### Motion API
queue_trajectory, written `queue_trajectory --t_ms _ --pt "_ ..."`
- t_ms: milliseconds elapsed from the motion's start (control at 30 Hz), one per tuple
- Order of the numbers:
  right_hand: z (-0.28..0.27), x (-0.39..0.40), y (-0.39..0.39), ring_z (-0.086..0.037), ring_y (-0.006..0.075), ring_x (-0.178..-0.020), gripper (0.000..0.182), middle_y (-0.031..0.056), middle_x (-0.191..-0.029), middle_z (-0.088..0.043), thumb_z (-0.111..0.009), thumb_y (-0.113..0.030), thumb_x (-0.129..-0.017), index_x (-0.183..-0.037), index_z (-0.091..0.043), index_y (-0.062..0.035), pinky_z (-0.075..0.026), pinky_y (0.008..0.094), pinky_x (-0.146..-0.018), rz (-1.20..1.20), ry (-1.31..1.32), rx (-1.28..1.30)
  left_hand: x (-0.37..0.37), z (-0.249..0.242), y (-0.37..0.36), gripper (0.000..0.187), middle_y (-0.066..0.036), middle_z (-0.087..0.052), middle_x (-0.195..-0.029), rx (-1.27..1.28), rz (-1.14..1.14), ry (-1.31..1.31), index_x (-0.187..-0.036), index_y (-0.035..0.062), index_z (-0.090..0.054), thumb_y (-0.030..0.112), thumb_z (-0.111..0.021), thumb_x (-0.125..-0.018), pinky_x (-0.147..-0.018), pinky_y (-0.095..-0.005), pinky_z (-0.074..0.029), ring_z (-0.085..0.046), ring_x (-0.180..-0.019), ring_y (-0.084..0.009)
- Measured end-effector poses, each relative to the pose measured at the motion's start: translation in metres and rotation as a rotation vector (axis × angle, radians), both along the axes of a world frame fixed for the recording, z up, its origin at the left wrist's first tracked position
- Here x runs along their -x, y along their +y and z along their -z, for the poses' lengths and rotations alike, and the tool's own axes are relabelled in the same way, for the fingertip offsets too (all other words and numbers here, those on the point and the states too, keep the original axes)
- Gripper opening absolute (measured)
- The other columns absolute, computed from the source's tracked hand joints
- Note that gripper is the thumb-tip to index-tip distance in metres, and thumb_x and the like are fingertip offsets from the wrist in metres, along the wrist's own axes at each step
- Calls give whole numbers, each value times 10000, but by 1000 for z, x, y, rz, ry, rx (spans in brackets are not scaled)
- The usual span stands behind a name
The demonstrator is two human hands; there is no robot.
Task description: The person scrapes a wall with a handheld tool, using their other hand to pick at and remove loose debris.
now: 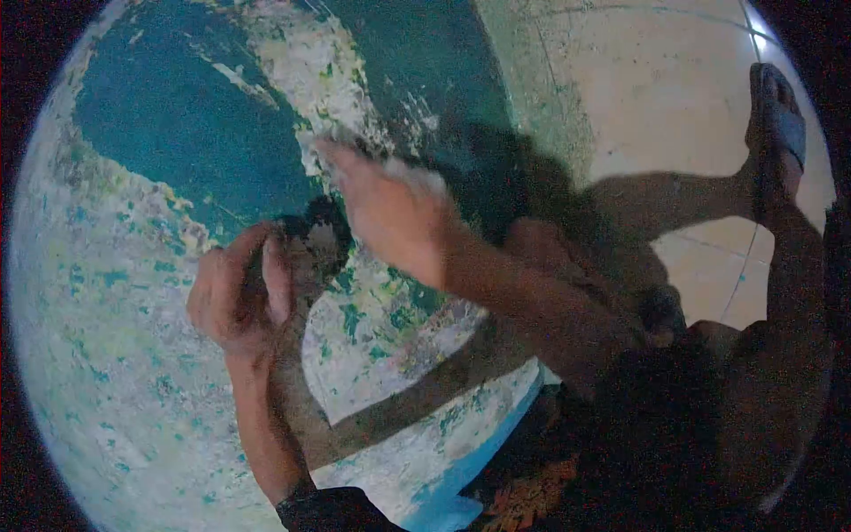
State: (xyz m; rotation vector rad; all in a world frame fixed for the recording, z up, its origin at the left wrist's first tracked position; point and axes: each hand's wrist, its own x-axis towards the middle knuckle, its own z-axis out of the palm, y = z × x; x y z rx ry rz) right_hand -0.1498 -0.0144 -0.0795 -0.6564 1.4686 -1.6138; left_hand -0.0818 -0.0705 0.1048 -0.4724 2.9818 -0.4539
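A surface with worn, patchy paint fills most of the view, dark green (186, 115) in some areas and mottled white (97, 355) in others. My right hand (394, 217) reaches across the middle, its fingertips at the edge between a white strip and the green. Motion blurs its fingers, which look pressed together; a pale patch shows beside the knuckles, and what they hold is hidden. Lower left, my left hand (235, 288) is bent at the wrist with fingers curled in. Whatever might be inside them is too dark to make out.
Pale floor tiles (665, 97) lie at the upper right, with a sandalled foot (780, 124) on them. A bare leg (793, 266) runs down the right side. The painted surface has a light blue edge (492, 452) near dark patterned clothing (532, 496). Arm shadows cross the paint.
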Motion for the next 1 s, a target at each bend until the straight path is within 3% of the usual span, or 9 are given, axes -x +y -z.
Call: queue_trajectory --t_ms 133,267,300,433,533,633,733,867,1000 --pt "17 31 -40 -668 440 -1089 399 229 -1217 -679 -426 -198 -1022 -1390 -557 -118 -535 537 -956 -52 -52 99 -4 2 2 117 -93 -679 -728 -5 34 17 -965 23 -766 52 -761 -852 -557 -332 -484 -616 -590 -219" --pt "6 -28 -3 -679 467 -1021 386 256 -1104 -700 -475 -172 -988 -1352 -561 -76 -554 549 -884 179 124 70 1 3 0 109 -93 -679 -728 -28 15 49 -961 22 -766 52 -757 -857 -564 -325 -488 -624 -600 -217" --pt "-1 -13 6 -680 472 -1007 417 257 -1123 -698 -486 -162 -967 -1368 -553 -73 -554 555 -867 -34 5 -19 -2 1 -1 104 -94 -678 -728 -23 11 35 -956 22 -767 52 -756 -857 -563 -323 -487 -623 -599 -216" --pt "10 30 -39 -695 459 -982 420 250 -1125 -700 -475 -207 -998 -1407 -546 -140 -555 560 -881 18 -2 114 -5 2 3 98 -98 -665 -719 1 -9 28 -950 24 -769 55 -759 -857 -552 -321 -473 -606 -586 -214" --pt "-2 -12 -2 -699 447 -969 409 269 -1076 -702 -477 -178 -975 -1363 -565 -87 -556 565 -865 87 83 51 2 -1 10 104 -96 -671 -723 -9 -33 -6 -958 28 -771 51 -757 -858 -550 -318 -467 -600 -583 -210" --pt "-6 3 -3 -705 441 -951 408 255 -1087 -706 -466 -157 -971 -1358 -572 -83 -563 565 -847 -9 -19 98 -2 -1 3 116 -91 -679 -728 0 7 -11 -969 26 -774 55 -758 -858 -553 -311 -467 -603 -587 -205" --pt "-2 41 -34 -700 422 -1006 421 214 -1161 -702 -447 -175 -1000 -1408 -544 -138 -552 568 -884 -82 2 76 -6 4 7 116 -87 -686 -732 -20 -71 73 -966 27 -777 46 -757 -854 -563 -311 -478 -614 -596 -208" --pt "-3 -25 -8 -675 433 -1069 380 223 -1171 -695 -482 -173 -978 -1347 -572 -145 -547 556 -900 160 104 57 4 1 2 125 -100 -701 -749 -15 5 36 -971 28 -778 47 -758 -849 -580 -320 -496 -637 -611 -218" --pt "6 39 -40 -667 419 -1121 488 221 -1332 -632 -464 -184 -1001 -1489 -473 -180 -529 534 -972 -160 13 80 -3 2 3 129 -109 -709 -761 -16 6 24 -972 32 -778 48 -757 -845 -589 -328 -505 -647 -619 -224"
